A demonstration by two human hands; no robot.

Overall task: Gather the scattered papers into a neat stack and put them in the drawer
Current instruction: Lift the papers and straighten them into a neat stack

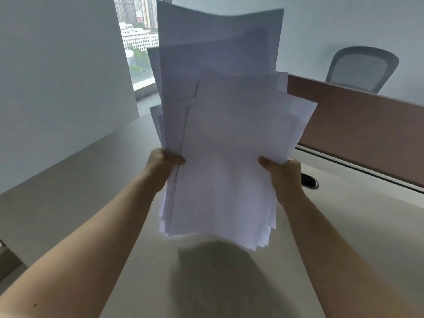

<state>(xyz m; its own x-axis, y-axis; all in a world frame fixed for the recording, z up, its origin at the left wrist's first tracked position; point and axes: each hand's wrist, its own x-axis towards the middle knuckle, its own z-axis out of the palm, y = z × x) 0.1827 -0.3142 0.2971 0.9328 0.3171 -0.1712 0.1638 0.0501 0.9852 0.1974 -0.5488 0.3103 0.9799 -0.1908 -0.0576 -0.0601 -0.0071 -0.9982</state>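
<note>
A loose bundle of white papers (224, 138) is held upright above the desk, its sheets fanned out and uneven at top and bottom. My left hand (160, 164) grips the bundle's left edge, thumb in front. My right hand (284, 173) grips the right edge the same way. The lower edges of the papers hang a little above the desk surface and cast a dark shadow there. No drawer is in view.
The pale desk (344, 226) spreads below, with a round cable grommet (309, 180) right of my right hand. A brown divider panel (367, 129) runs along the back right, with a grey mesh chair (360, 67) behind it. A white partition (57, 88) stands at the left.
</note>
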